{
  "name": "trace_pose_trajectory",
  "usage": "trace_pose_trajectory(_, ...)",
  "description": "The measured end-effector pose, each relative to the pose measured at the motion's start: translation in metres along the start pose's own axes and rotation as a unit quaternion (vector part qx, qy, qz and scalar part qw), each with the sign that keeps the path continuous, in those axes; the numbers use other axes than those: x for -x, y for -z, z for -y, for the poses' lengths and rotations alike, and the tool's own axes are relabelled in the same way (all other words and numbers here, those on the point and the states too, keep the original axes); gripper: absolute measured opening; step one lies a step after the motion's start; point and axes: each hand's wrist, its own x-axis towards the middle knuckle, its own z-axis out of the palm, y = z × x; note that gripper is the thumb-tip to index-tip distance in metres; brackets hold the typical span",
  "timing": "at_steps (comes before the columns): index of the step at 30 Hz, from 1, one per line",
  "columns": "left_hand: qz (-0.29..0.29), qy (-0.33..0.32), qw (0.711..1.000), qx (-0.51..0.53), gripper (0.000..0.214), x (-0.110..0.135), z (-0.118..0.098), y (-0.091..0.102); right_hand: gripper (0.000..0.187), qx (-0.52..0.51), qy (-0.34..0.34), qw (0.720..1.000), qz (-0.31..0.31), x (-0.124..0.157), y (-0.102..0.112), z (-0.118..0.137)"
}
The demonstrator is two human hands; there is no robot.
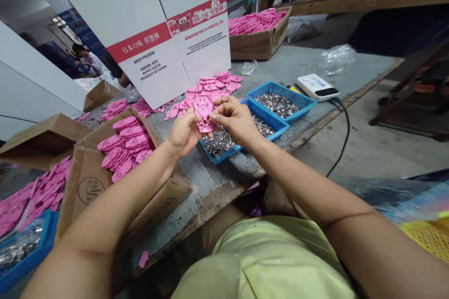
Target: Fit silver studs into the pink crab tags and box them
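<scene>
My left hand (182,133) grips a flat pink plastic piece (204,111) by its lower left edge and holds it up above a blue tray (224,154) full of small shiny metal parts. My right hand (234,117) is closed in a pinch at the piece's right edge; whether something small sits in the fingertips is too fine to see. More loose pink pieces (213,88) lie on the table just behind the hands.
A second blue tray (280,89) of metal parts stands to the right, with a white device (317,87) and black cable beyond it. A cardboard box (91,182) of stacked pink pieces sits left. A tall white carton (157,32) stands behind; another box (259,42) of pink pieces sits farther back.
</scene>
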Motion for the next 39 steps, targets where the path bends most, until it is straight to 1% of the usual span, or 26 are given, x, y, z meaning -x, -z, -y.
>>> trace_pose_trajectory(7,-0.002,0.005,0.999,0.032,0.035,-0.002,0.003,0.002,0.014,-0.005,-0.029,1.0,0.004,0.001,-0.004,0.003)
trace_pose_trajectory(16,0.01,0.012,0.999,0.048,0.037,-0.001,0.003,0.002,0.019,0.003,-0.014,1.0,-0.005,-0.001,-0.004,-0.001)
trace_pose_trajectory(20,0.025,0.001,0.999,0.036,0.039,-0.002,0.003,0.002,0.019,-0.018,-0.015,1.0,-0.008,-0.001,-0.004,-0.003)
trace_pose_trajectory(24,0.038,-0.007,0.999,0.023,0.036,-0.003,0.005,0.004,0.026,-0.057,-0.024,0.998,0.007,-0.002,-0.005,-0.008)
trace_pose_trajectory(26,0.038,-0.007,0.999,0.021,0.035,-0.003,0.005,0.004,0.028,-0.059,-0.025,0.998,0.008,-0.002,-0.005,-0.009)
trace_pose_trajectory(35,0.028,-0.002,0.999,0.028,0.031,-0.002,0.005,0.002,0.022,-0.016,-0.02,1.0,-0.015,-0.001,-0.005,-0.004)
trace_pose_trajectory(39,0.018,0.006,0.999,0.03,0.027,-0.002,0.005,0.001,0.021,-0.032,-0.032,0.999,-0.016,0.0,-0.007,-0.005)
